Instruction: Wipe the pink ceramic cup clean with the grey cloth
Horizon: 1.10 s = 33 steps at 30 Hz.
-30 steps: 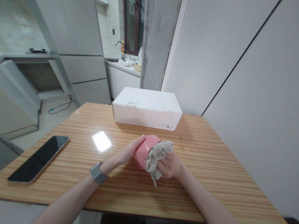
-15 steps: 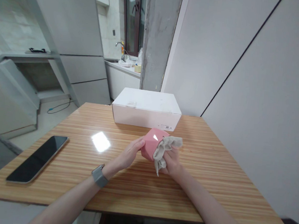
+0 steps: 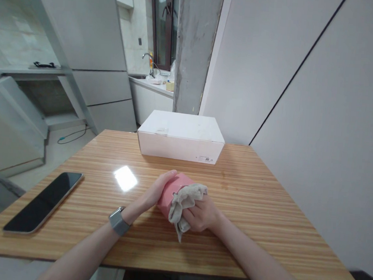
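A glossy pink faceted vessel, perhaps a pot or cup, (image 3: 173, 188) is held tilted just over the table, its mouth turned toward my right side. My left hand (image 3: 157, 190) is wrapped around its left side, thumb on top. In my right hand (image 3: 201, 214) a crumpled grey cloth (image 3: 181, 205) is gripped, and it is pressed into the vessel's mouth and bunches over the rim. The cloth hides the inside of the vessel and some of my right fingertips. A grey watch (image 3: 119, 221) is on my left wrist.
A white cardboard box (image 3: 179, 147) stands at the far side of the wooden table (image 3: 263, 234). On the left lies a black phone (image 3: 44, 201). A white wall (image 3: 331, 126) rises along the right; a sink counter (image 3: 152, 84) is farther back.
Both hands have moved nearer to me and leftward with the pink vessel and the cloth. The vessel has turned, and my left hand now reaches farther over its top.
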{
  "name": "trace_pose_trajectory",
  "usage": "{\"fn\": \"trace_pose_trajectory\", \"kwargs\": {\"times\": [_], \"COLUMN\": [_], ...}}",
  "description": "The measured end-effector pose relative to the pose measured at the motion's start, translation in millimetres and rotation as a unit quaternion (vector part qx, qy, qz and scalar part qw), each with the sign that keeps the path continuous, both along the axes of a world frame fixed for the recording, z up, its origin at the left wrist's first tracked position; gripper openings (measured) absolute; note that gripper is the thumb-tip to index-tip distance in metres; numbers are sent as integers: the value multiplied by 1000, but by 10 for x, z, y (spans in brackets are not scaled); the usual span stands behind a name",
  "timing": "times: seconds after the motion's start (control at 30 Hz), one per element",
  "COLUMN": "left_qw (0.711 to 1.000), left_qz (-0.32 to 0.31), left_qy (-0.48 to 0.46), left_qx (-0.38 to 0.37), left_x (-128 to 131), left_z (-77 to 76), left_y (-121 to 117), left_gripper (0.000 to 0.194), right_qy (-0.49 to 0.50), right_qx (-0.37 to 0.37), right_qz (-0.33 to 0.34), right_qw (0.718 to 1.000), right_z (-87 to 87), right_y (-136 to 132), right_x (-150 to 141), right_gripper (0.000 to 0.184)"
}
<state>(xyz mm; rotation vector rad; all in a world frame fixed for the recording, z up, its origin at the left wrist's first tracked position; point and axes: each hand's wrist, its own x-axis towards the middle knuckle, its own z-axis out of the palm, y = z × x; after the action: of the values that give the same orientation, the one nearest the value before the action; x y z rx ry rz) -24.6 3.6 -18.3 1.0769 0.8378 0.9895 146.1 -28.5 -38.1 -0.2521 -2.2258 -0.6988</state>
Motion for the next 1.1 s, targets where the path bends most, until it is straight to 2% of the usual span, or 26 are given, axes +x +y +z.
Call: {"fn": "trace_pose_trajectory", "kwargs": {"times": [0.13,0.2,0.3,0.37,0.43,0.53,0.6,0.67,0.77,0.83,0.9,1.0,1.1], "left_qw": [990,978,971,974,983,987,983,984,994,998,999,999,996], "left_qz": [-44,-38,-15,-12,-34,-94,-120,-127,-72,-18,8,-2,-32], "left_qy": [104,153,163,142,79,-47,-77,-73,-53,-38,-21,5,56], "left_qx": [82,137,172,177,164,124,113,104,67,51,49,51,61], "left_x": [-49,-57,-46,-24,9,64,89,96,77,52,25,-3,-7], "left_z": [55,87,116,124,129,135,138,137,119,97,75,43,10], "left_y": [-2,-21,-59,-85,-115,-170,-198,-200,-142,-81,-28,10,6], "left_gripper": [37,45,52,51,47,44,44,42,29,28,33,33,36], "right_qy": [-2,2,30,52,94,197,245,259,228,180,113,48,51], "right_qx": [-8,-25,-70,-95,-149,-248,-269,-263,-249,-225,-169,-87,-95], "right_qz": [-2,-9,-24,-38,-52,-73,-84,-86,-73,-55,-25,15,14], "right_qw": [1000,1000,997,993,983,946,927,925,938,956,979,995,994], "right_z": [45,78,125,151,166,157,130,98,73,77,86,89,76], "right_y": [-9,-10,-14,-20,-25,-27,-21,-15,-9,-8,-5,2,5], "right_x": [43,66,79,78,77,84,98,116,120,92,50,10,38], "right_gripper": [30,28,23,20,17,15,16,16,13,14,15,18,19]}}
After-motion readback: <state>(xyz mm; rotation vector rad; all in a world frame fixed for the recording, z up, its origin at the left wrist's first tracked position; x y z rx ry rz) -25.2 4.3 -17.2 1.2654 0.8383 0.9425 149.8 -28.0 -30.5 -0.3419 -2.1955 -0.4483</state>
